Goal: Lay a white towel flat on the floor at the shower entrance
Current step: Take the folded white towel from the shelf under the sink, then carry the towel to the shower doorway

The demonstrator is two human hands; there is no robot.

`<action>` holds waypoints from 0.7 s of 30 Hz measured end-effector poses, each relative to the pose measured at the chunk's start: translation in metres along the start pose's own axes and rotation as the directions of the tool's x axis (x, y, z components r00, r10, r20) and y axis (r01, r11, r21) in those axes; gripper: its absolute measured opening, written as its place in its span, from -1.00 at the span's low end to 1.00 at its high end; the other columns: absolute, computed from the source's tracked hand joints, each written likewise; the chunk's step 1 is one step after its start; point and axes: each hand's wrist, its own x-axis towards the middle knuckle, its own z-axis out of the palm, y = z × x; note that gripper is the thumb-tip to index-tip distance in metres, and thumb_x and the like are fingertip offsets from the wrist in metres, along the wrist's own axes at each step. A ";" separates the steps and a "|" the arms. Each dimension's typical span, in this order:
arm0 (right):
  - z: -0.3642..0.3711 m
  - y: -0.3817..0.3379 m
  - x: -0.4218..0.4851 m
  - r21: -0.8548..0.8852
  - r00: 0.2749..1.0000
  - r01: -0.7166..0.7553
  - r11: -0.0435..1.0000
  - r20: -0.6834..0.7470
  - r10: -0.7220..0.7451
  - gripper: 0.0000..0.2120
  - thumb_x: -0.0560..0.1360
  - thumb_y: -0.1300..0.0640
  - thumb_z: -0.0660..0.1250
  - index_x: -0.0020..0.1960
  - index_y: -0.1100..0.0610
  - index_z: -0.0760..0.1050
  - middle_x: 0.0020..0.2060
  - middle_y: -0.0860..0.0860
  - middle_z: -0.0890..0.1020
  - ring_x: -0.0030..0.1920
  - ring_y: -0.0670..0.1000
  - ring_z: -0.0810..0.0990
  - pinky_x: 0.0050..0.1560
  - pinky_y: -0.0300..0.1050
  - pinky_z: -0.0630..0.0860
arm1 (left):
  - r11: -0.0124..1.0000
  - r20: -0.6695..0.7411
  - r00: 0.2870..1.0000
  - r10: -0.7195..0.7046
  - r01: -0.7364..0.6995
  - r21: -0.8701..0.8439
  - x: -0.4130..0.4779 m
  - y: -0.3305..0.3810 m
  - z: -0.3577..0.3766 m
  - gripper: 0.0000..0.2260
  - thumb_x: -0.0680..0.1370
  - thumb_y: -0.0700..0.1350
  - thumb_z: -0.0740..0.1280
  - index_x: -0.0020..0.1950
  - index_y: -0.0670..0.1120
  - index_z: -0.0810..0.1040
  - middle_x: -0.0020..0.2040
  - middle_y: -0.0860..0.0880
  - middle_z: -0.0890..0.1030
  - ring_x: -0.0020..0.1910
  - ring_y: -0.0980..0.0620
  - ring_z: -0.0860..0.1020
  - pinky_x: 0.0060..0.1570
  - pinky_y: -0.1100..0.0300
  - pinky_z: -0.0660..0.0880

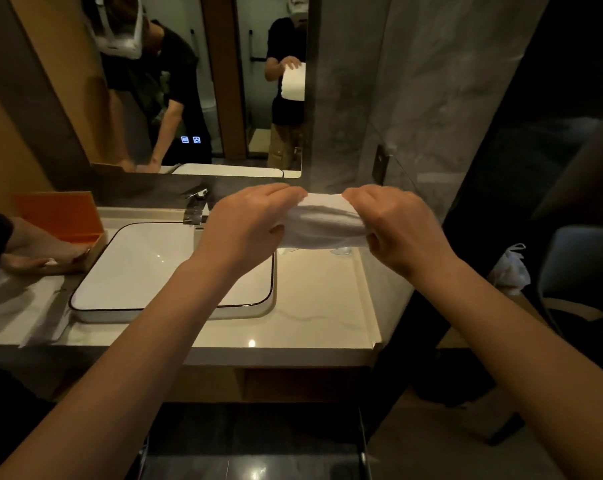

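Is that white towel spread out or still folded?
Folded, not spread: the white towel is a compact bundle gripped between the left hand and right hand above the counter.

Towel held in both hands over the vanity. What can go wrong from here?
1. The white towel is bunched between the left hand and right hand above the counter. If opened here, an end may drop into the sink or catch the faucet.
2. A small clear item, too hidden to identify, sits under the towel and may get knocked.
3. Another person's hand works at the left, so a wide swing may hit it.
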 end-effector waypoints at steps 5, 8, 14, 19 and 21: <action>-0.014 -0.010 -0.004 -0.061 0.993 -0.120 0.991 -0.007 0.120 -0.59 0.43 0.33 0.25 0.27 0.15 0.39 0.05 0.13 0.57 -0.01 0.19 0.54 -0.06 0.13 0.49 | 0.990 -0.014 0.993 0.118 -0.118 -0.070 0.014 -0.010 -0.009 -0.57 0.41 -0.31 0.36 0.26 -0.05 0.52 0.18 -0.03 0.60 0.09 -0.17 0.55 -0.12 -0.03 0.56; -0.023 -0.022 -0.011 -0.087 0.982 -0.190 0.978 -0.011 0.190 -0.58 0.43 0.31 0.26 0.28 0.16 0.40 0.06 0.15 0.57 0.00 0.21 0.54 -0.06 0.14 0.49 | 0.970 -0.009 0.976 0.216 -0.215 -0.112 0.016 -0.019 -0.013 -0.57 0.41 -0.30 0.35 0.26 -0.05 0.52 0.17 -0.04 0.60 0.08 -0.17 0.56 -0.14 -0.04 0.56; -0.050 -0.049 -0.043 -0.150 0.945 -0.322 0.935 -0.001 0.326 -0.51 0.41 0.27 0.33 0.33 0.15 0.38 0.14 0.14 0.57 0.07 0.20 0.54 -0.02 0.14 0.49 | 0.898 -0.033 0.925 0.378 -0.375 -0.228 0.015 -0.013 -0.020 -0.58 0.41 -0.29 0.34 0.25 -0.06 0.52 0.16 -0.05 0.60 0.05 -0.18 0.56 -0.15 -0.01 0.54; -0.090 -0.067 -0.087 -0.201 0.906 -0.414 0.888 -0.001 0.423 -0.49 0.38 0.26 0.37 0.32 0.18 0.39 0.14 0.16 0.57 0.07 0.20 0.55 -0.02 0.14 0.51 | 0.812 -0.076 0.874 0.480 -0.475 -0.340 0.007 0.019 -0.032 -0.60 0.43 -0.27 0.36 0.26 -0.05 0.52 0.17 -0.06 0.60 0.08 -0.16 0.57 -0.09 -0.06 0.56; -0.108 -0.075 -0.108 -0.237 0.890 -0.446 0.863 -0.010 0.457 -0.46 0.35 0.30 0.37 0.32 0.19 0.40 0.13 0.19 0.57 0.06 0.24 0.55 -0.03 0.15 0.51 | 0.785 -0.098 0.860 0.500 -0.499 -0.369 0.000 0.036 -0.039 -0.60 0.45 -0.24 0.39 0.28 -0.06 0.51 0.19 -0.08 0.59 0.10 -0.16 0.57 -0.03 -0.06 0.56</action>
